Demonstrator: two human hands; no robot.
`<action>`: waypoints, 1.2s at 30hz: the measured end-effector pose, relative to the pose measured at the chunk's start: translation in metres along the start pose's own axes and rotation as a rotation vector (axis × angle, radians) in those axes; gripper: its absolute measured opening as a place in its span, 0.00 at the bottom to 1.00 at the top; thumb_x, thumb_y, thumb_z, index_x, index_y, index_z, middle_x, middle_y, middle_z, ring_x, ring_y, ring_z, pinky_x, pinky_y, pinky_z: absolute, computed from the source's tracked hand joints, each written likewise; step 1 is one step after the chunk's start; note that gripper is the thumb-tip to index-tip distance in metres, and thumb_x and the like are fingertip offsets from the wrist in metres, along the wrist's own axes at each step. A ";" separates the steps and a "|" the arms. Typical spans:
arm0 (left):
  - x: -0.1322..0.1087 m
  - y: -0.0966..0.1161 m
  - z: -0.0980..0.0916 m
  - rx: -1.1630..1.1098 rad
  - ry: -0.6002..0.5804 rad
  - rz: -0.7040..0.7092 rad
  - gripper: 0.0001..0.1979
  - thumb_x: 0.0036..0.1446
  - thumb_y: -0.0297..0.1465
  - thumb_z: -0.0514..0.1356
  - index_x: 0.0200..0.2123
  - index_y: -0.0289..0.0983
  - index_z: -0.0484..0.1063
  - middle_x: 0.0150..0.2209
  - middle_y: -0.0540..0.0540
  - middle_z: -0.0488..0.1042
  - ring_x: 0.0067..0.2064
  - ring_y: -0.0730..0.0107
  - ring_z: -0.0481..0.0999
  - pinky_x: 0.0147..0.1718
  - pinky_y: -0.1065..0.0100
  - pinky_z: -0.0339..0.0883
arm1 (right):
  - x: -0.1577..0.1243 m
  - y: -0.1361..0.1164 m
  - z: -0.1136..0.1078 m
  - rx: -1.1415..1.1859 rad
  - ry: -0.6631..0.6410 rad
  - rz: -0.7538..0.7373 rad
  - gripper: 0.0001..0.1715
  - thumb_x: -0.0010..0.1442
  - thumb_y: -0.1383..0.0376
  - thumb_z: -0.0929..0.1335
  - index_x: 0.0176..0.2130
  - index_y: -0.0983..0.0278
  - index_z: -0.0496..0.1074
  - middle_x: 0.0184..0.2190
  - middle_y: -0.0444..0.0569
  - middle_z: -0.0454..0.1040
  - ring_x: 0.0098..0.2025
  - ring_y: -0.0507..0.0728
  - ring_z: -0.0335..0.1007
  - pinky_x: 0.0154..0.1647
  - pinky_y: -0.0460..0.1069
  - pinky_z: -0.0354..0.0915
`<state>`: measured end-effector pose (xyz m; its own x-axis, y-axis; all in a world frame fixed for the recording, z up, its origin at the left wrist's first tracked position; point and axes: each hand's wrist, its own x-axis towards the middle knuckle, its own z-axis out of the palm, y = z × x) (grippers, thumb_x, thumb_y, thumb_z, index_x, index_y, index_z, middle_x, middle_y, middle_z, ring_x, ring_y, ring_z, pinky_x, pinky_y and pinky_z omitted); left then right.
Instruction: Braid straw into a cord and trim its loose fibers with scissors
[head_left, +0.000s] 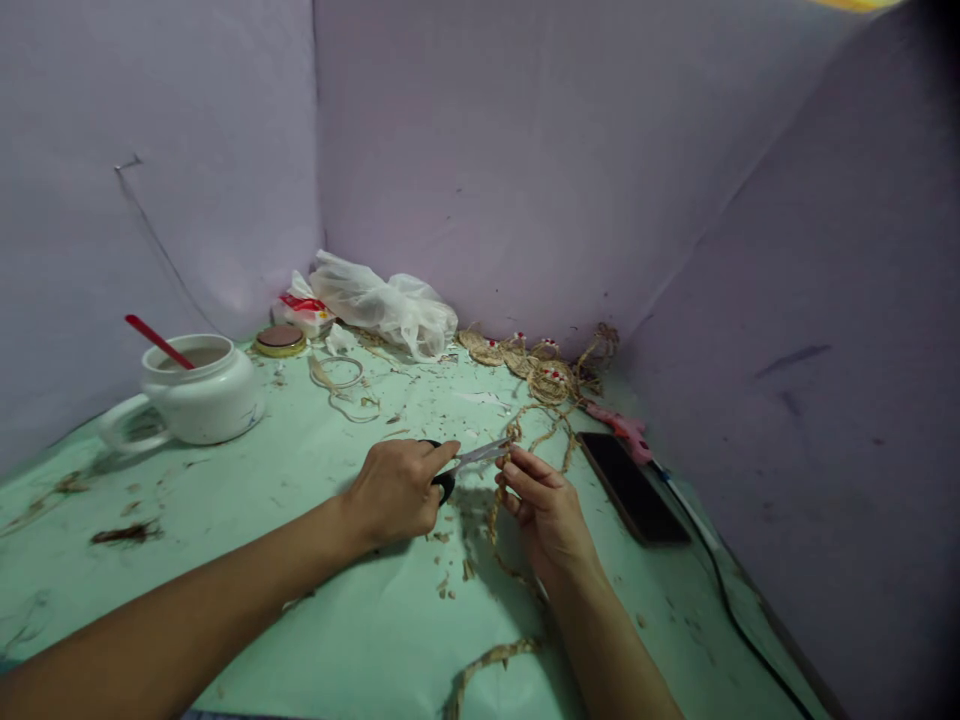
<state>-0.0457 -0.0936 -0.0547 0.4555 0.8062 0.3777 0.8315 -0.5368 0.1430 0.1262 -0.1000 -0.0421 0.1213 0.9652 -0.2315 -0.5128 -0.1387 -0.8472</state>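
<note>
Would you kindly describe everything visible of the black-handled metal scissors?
The black-handled metal scissors have silvery blades, seemingly slightly parted. The left hand grips and partly hides the handles. Raised above the pale green table, the blades point right, tips at the braided tan cord pinched in the right hand.

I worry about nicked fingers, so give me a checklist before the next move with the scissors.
1. Scissors held: ok; the left hand grips the black handles.
2. Cord held: ok; the right hand pinches it near the blade tips.
3. Fingers clear: probably not ok; the right fingertips are very close to the blades.
4. Cord between the blades: cannot tell; too small to see.
5. Phone clear of the blades: ok; it lies apart, right of the right hand.
6. White mug upright: ok.
</note>
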 end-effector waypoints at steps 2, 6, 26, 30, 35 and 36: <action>0.001 -0.002 -0.001 -0.003 -0.013 0.022 0.25 0.45 0.26 0.51 0.50 0.38 0.62 0.33 0.45 0.73 0.35 0.62 0.72 0.33 0.64 0.64 | 0.001 -0.001 -0.001 0.017 -0.010 0.002 0.18 0.30 0.71 0.75 0.28 0.65 0.75 0.24 0.42 0.74 0.23 0.47 0.66 0.23 0.41 0.63; 0.001 -0.004 -0.002 0.005 -0.029 0.044 0.25 0.46 0.25 0.51 0.50 0.37 0.62 0.34 0.44 0.73 0.35 0.62 0.72 0.32 0.64 0.65 | 0.001 -0.003 -0.002 0.024 -0.012 -0.001 0.18 0.31 0.71 0.75 0.28 0.65 0.76 0.23 0.42 0.74 0.23 0.46 0.66 0.23 0.41 0.63; 0.003 -0.006 -0.008 0.072 -0.099 0.060 0.25 0.45 0.23 0.50 0.50 0.36 0.62 0.31 0.43 0.73 0.33 0.62 0.72 0.30 0.64 0.64 | -0.001 -0.005 -0.001 -0.008 0.021 -0.008 0.16 0.30 0.71 0.75 0.27 0.64 0.76 0.23 0.43 0.74 0.22 0.47 0.66 0.22 0.42 0.62; 0.004 -0.005 -0.009 0.069 -0.114 0.052 0.25 0.44 0.22 0.50 0.48 0.36 0.64 0.30 0.43 0.72 0.32 0.61 0.72 0.29 0.63 0.64 | 0.000 -0.002 0.000 -0.032 0.021 -0.018 0.16 0.31 0.69 0.75 0.27 0.65 0.76 0.22 0.44 0.74 0.22 0.48 0.65 0.22 0.43 0.62; 0.003 -0.005 -0.008 0.084 -0.147 0.022 0.25 0.43 0.21 0.50 0.47 0.36 0.64 0.30 0.43 0.73 0.32 0.63 0.72 0.30 0.65 0.63 | 0.002 0.001 -0.002 -0.049 0.012 -0.036 0.15 0.31 0.69 0.75 0.27 0.64 0.76 0.23 0.44 0.74 0.22 0.48 0.65 0.22 0.43 0.61; 0.003 -0.005 -0.008 0.085 -0.154 0.019 0.25 0.43 0.21 0.50 0.47 0.37 0.64 0.31 0.43 0.74 0.32 0.63 0.72 0.30 0.66 0.63 | 0.002 0.001 -0.002 -0.053 0.013 -0.036 0.15 0.32 0.69 0.75 0.27 0.64 0.76 0.23 0.44 0.74 0.22 0.48 0.65 0.23 0.43 0.61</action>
<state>-0.0509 -0.0903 -0.0471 0.5092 0.8282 0.2341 0.8432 -0.5345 0.0570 0.1276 -0.0982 -0.0444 0.1506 0.9669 -0.2061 -0.4619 -0.1156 -0.8794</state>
